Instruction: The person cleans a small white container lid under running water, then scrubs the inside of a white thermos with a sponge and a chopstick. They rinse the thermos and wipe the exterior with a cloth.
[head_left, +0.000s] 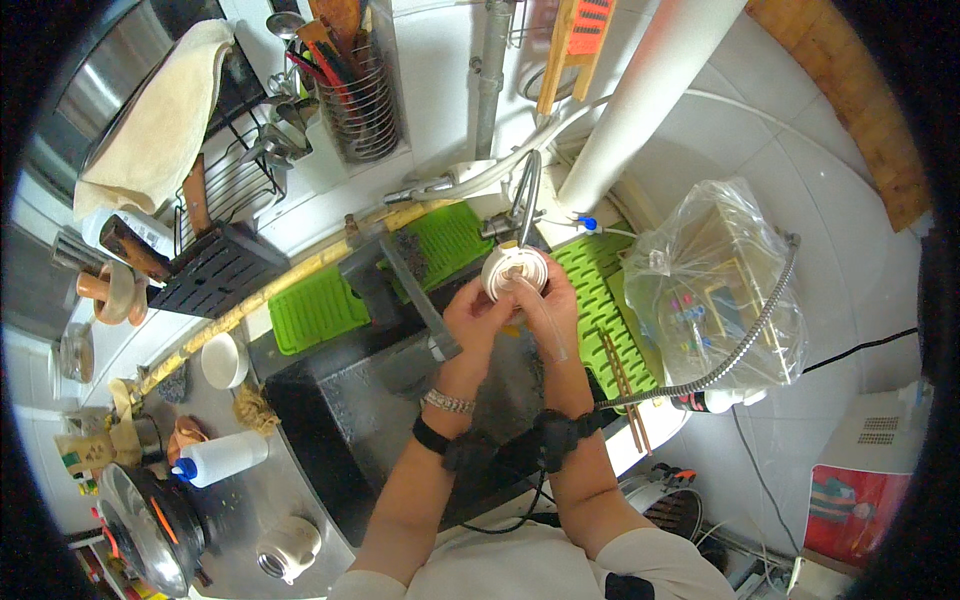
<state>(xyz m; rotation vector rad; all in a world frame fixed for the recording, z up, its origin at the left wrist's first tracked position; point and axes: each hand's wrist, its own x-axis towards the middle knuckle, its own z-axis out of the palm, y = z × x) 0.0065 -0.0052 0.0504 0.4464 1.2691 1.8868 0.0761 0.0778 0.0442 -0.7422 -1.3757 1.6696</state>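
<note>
Over the black sink (337, 435), both my hands grip a round whitish lid (515, 271) with a clear flexible tube (553, 330) hanging from its middle. My left hand (480, 319) holds its lower left edge, my right hand (551, 300) its right side; the exact finger contact is partly hidden. Just beyond the lid rises a curved metal faucet (529, 187). A larger dark faucet (420, 292) reaches over the sink to the left of my hands. At the lower left, a cream jug-like container (291, 547) lies on the steel counter (247, 525).
Green draining mats (319, 311) line the sink's back, and another green mat (592, 277) with chopsticks (626, 390) lies to the right. A metal hose (720, 371) crosses in front of a plastic-bagged object (712, 292). A white bottle (225, 457) and white bowl (224, 361) are at left.
</note>
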